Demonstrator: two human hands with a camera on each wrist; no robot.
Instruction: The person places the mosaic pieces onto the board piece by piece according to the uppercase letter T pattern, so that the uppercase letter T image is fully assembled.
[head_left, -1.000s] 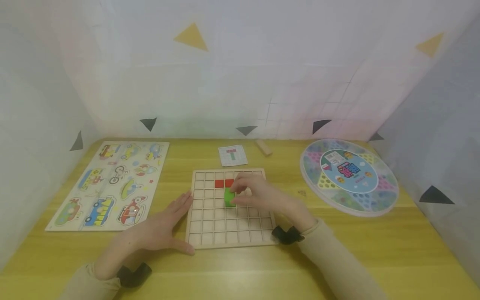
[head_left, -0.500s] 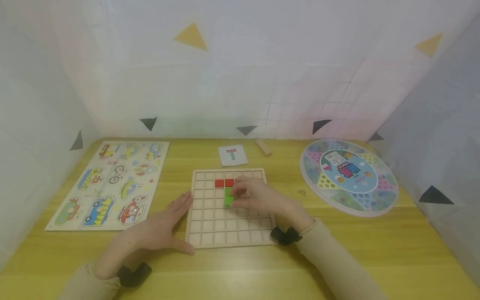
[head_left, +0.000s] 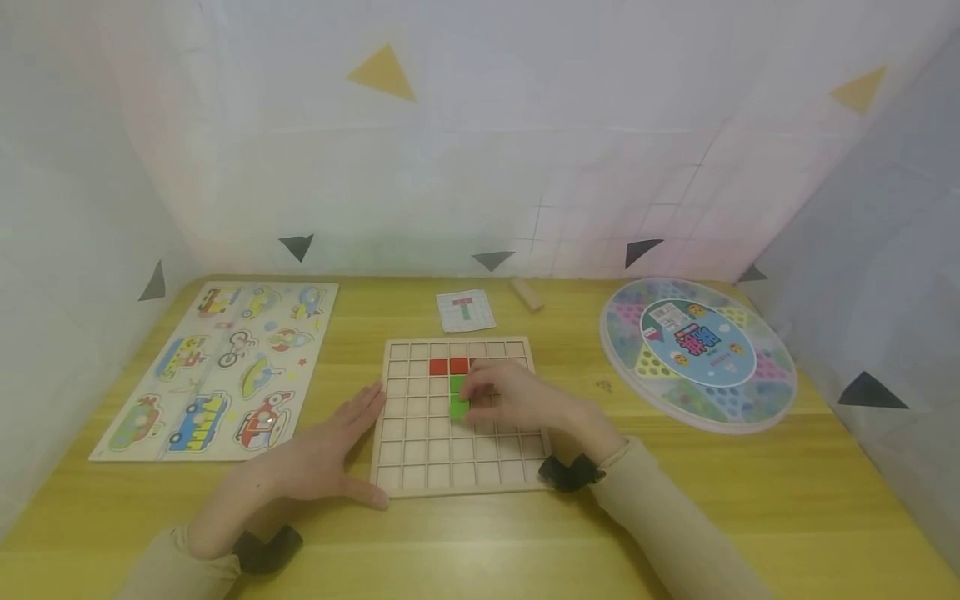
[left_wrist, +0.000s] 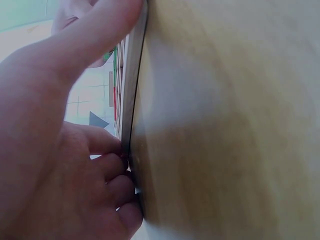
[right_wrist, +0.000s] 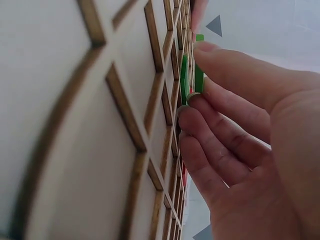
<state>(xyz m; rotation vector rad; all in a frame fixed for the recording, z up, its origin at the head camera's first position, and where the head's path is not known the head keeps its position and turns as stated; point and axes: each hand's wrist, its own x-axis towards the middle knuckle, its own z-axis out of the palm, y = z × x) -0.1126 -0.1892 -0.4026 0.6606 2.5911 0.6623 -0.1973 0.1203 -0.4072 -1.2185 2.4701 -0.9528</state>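
Note:
My left hand (head_left: 322, 458) lies spread along the left edge of a wooden grid board (head_left: 412, 429), thumb at its front corner and fingertips touching its side. Above the middle cells, my right hand (head_left: 517, 398) pinches a green square tile (right_wrist: 199, 67) between thumb and fingers. That tile looks slightly raised off the grid in the right wrist view, while another green tile (right_wrist: 184, 80) sits against the board. Two red tiles (head_left: 438, 367) show side by side in a row behind the green ones. Right-hand fingers hide part of the green tiles and nearby cells.
Behind the board lies a paper card (head_left: 450, 320) with a red and green T pattern, and a small wooden block (head_left: 527, 294). A vehicle picture puzzle (head_left: 303, 396) is at left; a round patterned game board (head_left: 630, 358) at right. Walls enclose the table's back and sides.
My right hand has come slightly down toward the front of the board, uncovering more of the second red tile. The green at its fingertips shifted slightly frontward. My left hand stays in place.

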